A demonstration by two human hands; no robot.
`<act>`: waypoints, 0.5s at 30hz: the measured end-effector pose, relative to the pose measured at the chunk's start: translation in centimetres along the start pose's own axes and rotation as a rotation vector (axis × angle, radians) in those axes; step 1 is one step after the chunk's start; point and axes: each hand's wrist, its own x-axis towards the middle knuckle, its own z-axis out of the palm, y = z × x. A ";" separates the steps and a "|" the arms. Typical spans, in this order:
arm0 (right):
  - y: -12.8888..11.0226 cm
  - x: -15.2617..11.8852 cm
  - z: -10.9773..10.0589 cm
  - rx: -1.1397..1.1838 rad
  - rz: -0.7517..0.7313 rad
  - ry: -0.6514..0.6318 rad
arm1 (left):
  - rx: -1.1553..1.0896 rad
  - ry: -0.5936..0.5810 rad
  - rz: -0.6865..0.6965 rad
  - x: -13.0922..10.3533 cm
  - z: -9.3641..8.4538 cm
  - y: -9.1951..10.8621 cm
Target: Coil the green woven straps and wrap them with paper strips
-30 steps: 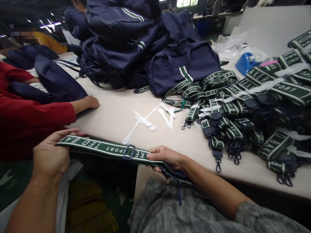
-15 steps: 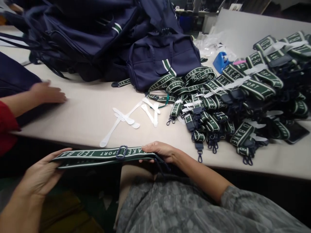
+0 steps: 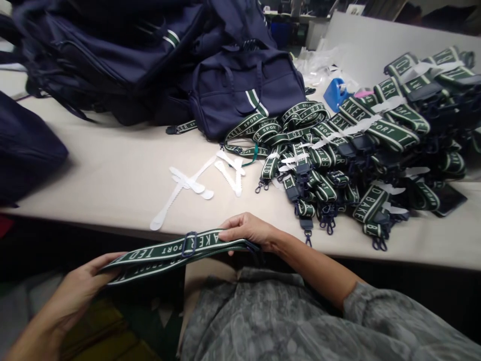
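Observation:
A dark green webbing strap (image 3: 160, 253) with white edges and white lettering is stretched between my hands in front of the table edge. It is folded into layers, and a dark slide buckle (image 3: 189, 244) sits on the upper one. My left hand (image 3: 84, 281) grips the folded left end, fingers inside the loop. The right end is pinched by my right hand (image 3: 250, 231), thumb on top; dark fittings there are partly hidden. Several white toothed plastic ties (image 3: 188, 181) lie on the table beyond the strap.
Bundled green straps (image 3: 361, 135) with dark clips are heaped on the right of the table (image 3: 105, 175). A navy holdall (image 3: 240, 90) and more navy bags (image 3: 112, 55) stand at the back. A blue tape dispenser (image 3: 335, 94) sits behind the straps. Another navy bag (image 3: 28, 148) is at left.
My left hand and its end of the strap have moved down and to the right, so the strap now slants. Another person's hand and red sleeve have drawn back at the left.

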 end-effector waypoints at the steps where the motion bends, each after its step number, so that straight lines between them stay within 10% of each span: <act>1: -0.6 -0.6 0.3 0.003 -0.029 -0.037 | -0.034 -0.088 -0.088 -0.5 0.4 0.0; 4: -2.6 -2.5 1.3 -0.014 -0.089 -0.124 | -0.134 -0.241 -0.140 -1.8 1.4 0.4; 8: -4.7 -3.4 3.1 -0.101 -0.111 -0.155 | -0.096 -0.223 0.117 -3.7 4.2 3.8; 15: -5.7 -2.7 4.7 -0.138 -0.228 -0.184 | -0.097 -0.128 0.429 -5.6 15.2 9.9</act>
